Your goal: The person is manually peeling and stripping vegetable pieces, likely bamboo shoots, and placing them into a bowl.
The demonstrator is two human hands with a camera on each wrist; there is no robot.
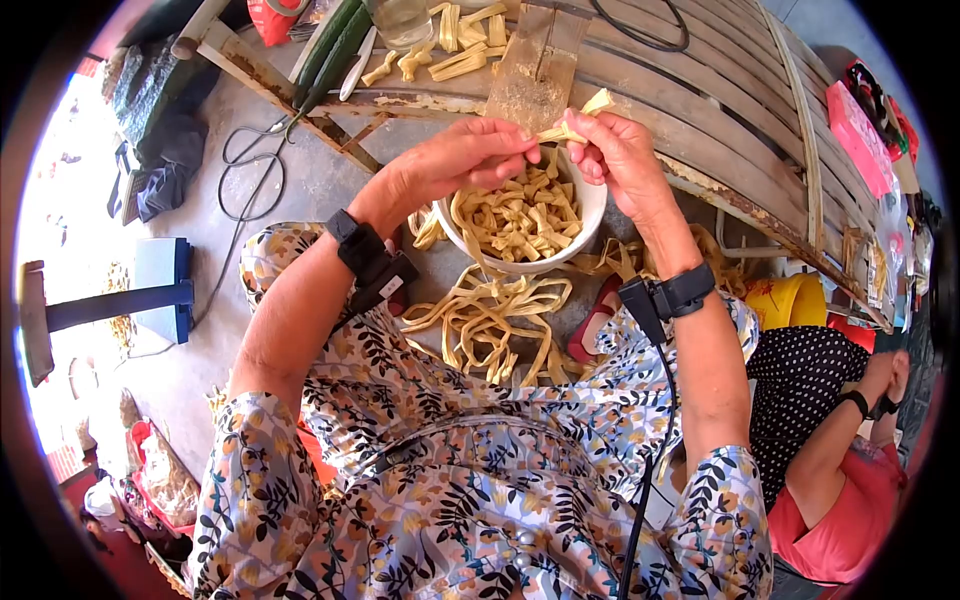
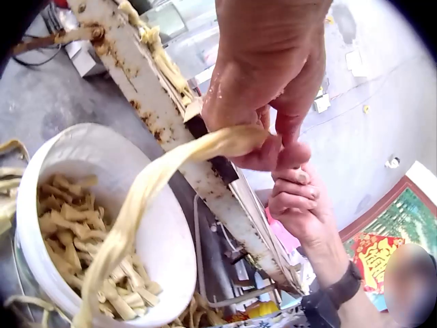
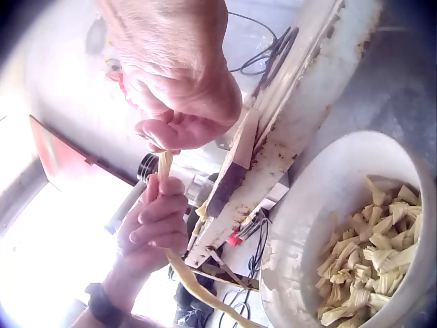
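A long, pale yellow, pliable strip runs between both hands, close over the front edge of the slatted bench. My left hand pinches it between thumb and fingers, and its loose tail hangs down past the bucket in the left wrist view. My right hand grips the other part, with a short end poking up beyond the thumb. In the right wrist view a short piece of strip shows between the two hands. Below them stands a white bucket holding many short knotted pieces of the same material.
Loose long strips lie on the floor before the bucket. On the bench are a worn wooden board, several knotted pieces, a glass jar and green cucumbers. Another person sits at the right.
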